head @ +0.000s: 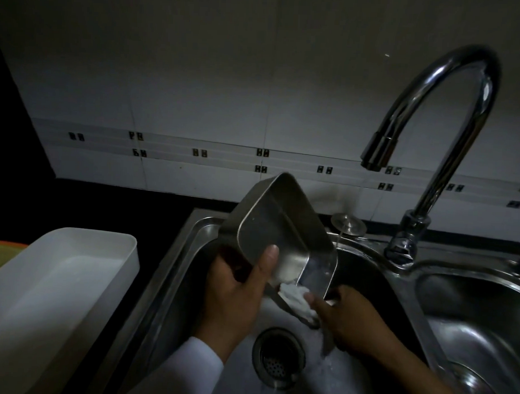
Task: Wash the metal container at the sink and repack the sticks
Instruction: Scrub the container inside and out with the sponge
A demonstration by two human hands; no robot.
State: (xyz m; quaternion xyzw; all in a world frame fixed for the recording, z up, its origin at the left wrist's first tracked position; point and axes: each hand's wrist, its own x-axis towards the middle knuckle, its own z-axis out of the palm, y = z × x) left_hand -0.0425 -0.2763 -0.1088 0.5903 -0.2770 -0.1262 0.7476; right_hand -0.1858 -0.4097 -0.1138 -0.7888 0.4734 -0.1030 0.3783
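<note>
A rectangular metal container [277,224] is held tilted over the left sink basin [176,270], its open side facing me and its far end raised. My left hand [237,293] grips its near left wall, thumb inside the rim. My right hand [354,324] presses a white foamy cloth or sponge [295,299] against the container's lower near edge. Water runs off the container toward the drain [278,358]. No sticks are in view.
A curved chrome tap [450,121] rises at the right, its spout above the container. A second basin [478,316] lies to the right. A white plastic tray [55,281] stands on the dark counter at the left, with an orange-green item [0,252] behind it.
</note>
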